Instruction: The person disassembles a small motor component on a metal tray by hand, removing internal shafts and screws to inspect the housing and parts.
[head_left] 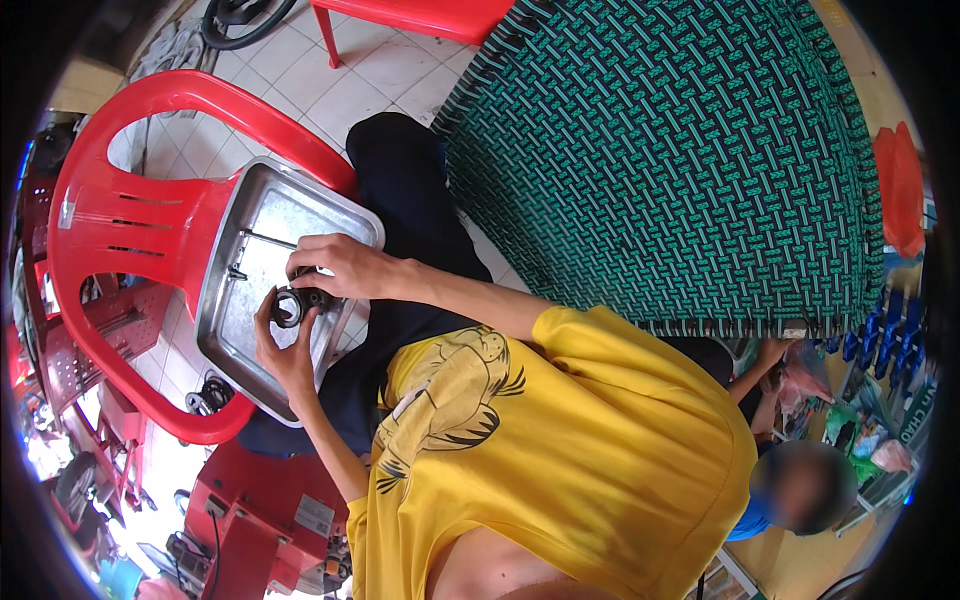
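Yellow shirt [590, 440], fingers [266, 312] gripping dark part [315, 298], tray [232, 325], chair [130, 230], green weave [680, 170]

Two hands [350, 267], one metal tray [226, 322], one dark ring [298, 301], one rod [267, 240].

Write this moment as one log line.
Left hand: holding dark ringed part | right hand: holding same part | metal tray: beneath hands, thin rod inside
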